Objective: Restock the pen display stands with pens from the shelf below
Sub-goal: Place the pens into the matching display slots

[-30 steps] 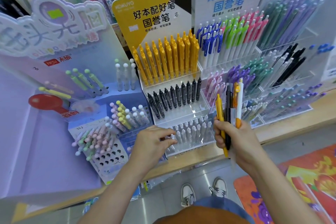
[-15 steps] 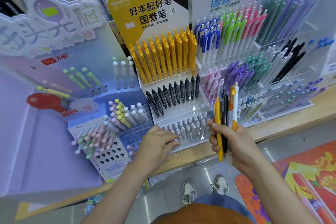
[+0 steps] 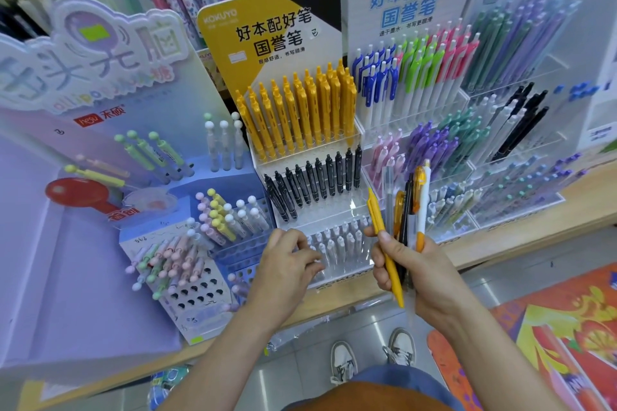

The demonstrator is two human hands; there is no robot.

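Right hand (image 3: 415,272) grips pens (image 3: 405,210).

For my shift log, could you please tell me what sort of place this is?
Most likely a stationery shop's pen aisle: branded KOKUYO display stands hold tiered rows of yellow pens and black pens, and the right hand holds a bunch of pens.

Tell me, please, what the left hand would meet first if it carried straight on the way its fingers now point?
Most likely the white pens in the bottom tier of the clear stand. The left hand has its fingers curled toward that row and seems almost on it, though depth is hard to judge here.
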